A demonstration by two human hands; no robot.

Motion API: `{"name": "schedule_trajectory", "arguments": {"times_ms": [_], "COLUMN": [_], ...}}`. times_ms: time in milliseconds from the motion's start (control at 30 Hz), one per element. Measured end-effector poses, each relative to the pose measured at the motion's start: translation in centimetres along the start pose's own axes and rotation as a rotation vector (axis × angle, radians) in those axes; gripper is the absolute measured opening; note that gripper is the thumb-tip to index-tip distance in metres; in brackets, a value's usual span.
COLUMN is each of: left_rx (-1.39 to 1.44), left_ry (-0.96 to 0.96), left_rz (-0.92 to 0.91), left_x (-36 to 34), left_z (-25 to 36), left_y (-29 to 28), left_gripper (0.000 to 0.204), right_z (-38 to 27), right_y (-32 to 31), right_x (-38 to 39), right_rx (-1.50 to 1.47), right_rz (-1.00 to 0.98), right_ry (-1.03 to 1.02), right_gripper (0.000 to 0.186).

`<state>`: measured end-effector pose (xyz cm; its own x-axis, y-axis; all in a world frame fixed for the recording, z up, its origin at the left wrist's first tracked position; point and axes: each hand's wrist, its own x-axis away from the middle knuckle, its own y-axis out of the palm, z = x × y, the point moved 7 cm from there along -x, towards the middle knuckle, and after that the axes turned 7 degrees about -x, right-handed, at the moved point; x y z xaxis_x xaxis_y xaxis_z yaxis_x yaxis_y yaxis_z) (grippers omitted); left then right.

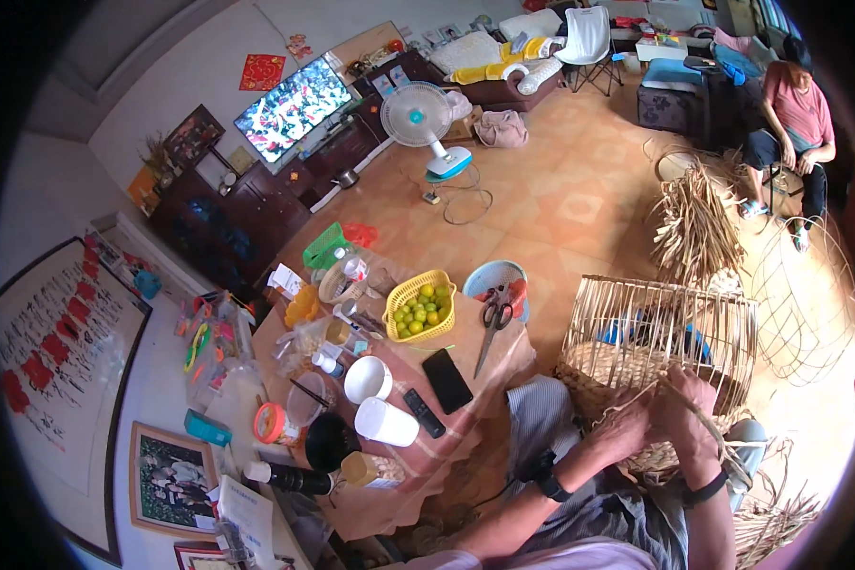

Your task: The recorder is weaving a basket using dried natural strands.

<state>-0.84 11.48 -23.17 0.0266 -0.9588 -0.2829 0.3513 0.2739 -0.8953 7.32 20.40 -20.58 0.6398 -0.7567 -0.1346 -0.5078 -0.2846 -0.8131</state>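
Observation:
A partly woven straw basket rests on my lap, its lower wall braided and its upper part a cage of bare upright slats. Both hands are at the near side of its wall. Wrapped closely around a dry straw strand, the fingers of my left hand are partly hidden by the wrist. Beside it my right hand is closed, pinching the same straw, with a length trailing past the wrist. Blue material shows through the slats. Loose straw lies on the floor at my right.
Left is a table with scissors, a phone, a remote, cups and a yellow basket of green-yellow fruit. Beyond are a bin, a fan, and a straw bundle. A seated person is at far right.

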Motion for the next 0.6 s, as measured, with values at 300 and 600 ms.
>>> {"name": "schedule_trajectory", "arguments": {"times_ms": [300, 600], "left_rx": [0.0, 0.013], "left_ry": [0.042, -0.008], "left_rz": [0.052, 0.132], "left_x": [-0.2, -0.6], "left_z": [-0.1, -0.1], "left_y": [-0.1, -0.6], "left_gripper": [0.035, 0.02], "right_z": [-1.4, -1.4], "right_y": [-2.8, -2.0], "right_x": [0.7, 0.1], "right_rx": [-0.027, 0.035], "right_rz": [0.182, 0.157], "right_ry": [-0.081, -0.065], "right_gripper": [0.004, 0.014]}}
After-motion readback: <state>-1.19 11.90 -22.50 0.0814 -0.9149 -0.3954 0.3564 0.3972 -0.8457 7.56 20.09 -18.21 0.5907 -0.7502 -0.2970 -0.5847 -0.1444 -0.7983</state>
